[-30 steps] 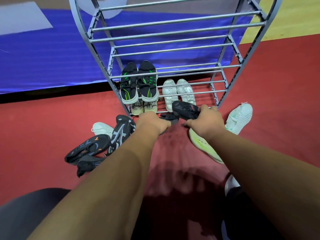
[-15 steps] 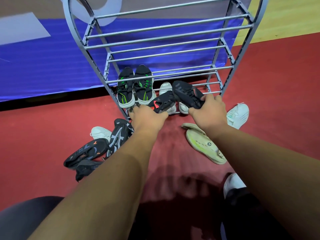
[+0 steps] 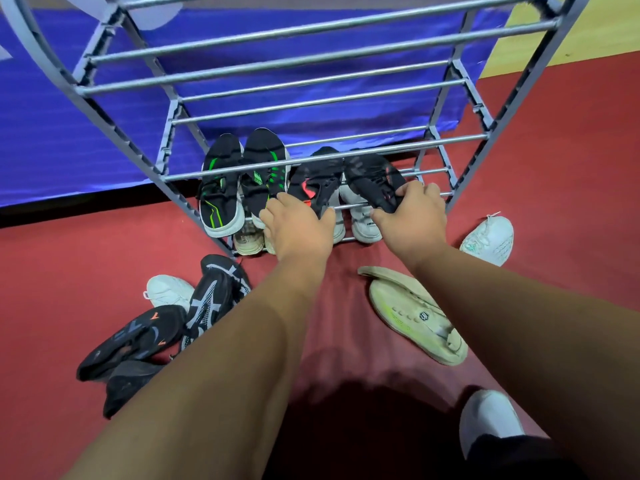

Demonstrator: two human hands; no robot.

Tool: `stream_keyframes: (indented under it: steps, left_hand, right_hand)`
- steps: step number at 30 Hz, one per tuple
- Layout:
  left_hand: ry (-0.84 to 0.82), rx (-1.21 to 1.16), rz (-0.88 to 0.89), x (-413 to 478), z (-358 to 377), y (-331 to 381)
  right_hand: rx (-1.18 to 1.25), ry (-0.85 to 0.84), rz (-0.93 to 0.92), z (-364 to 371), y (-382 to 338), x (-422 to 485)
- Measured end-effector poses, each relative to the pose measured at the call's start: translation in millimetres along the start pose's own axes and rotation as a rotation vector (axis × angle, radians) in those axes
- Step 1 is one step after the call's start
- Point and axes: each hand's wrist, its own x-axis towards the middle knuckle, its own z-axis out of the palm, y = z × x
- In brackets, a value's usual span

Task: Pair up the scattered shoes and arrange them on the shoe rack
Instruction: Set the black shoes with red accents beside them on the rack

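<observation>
A grey metal shoe rack (image 3: 311, 164) stands ahead on the red floor. My left hand (image 3: 298, 226) grips the heel of a black shoe with a red patch (image 3: 313, 181). My right hand (image 3: 412, 220) grips the heel of its black partner (image 3: 372, 178). Both shoes lie side by side on a lower shelf, to the right of a black pair with green stripes (image 3: 239, 181). A white pair (image 3: 362, 223) and a beige pair (image 3: 247, 240) sit on the bottom shelf beneath.
Loose on the floor: several black shoes (image 3: 138, 337) and a white one (image 3: 168, 291) at the left, a cream shoe sole-up (image 3: 412, 315) and a white shoe (image 3: 490, 239) at the right. A blue sheet (image 3: 69, 133) lies behind the rack. My white shoe (image 3: 488, 417) is at bottom right.
Both hands have lifted the two black shoes from the floor in front of the rack and pushed them forward onto the lower shelf, over the white pair.
</observation>
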Motion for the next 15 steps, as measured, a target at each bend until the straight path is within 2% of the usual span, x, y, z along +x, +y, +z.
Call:
stream_keyframes:
  steps: [9, 15]
  left_hand:
    - [0.056, 0.072, 0.050, 44.0, 52.3, 20.2]
    - [0.027, 0.182, 0.085, 44.9, 65.5, 20.2]
  right_hand:
    - [0.043, 0.085, -0.032, 42.7, 11.4, 61.3]
    - [0.024, 0.027, -0.063, 59.1, 22.9, 63.9]
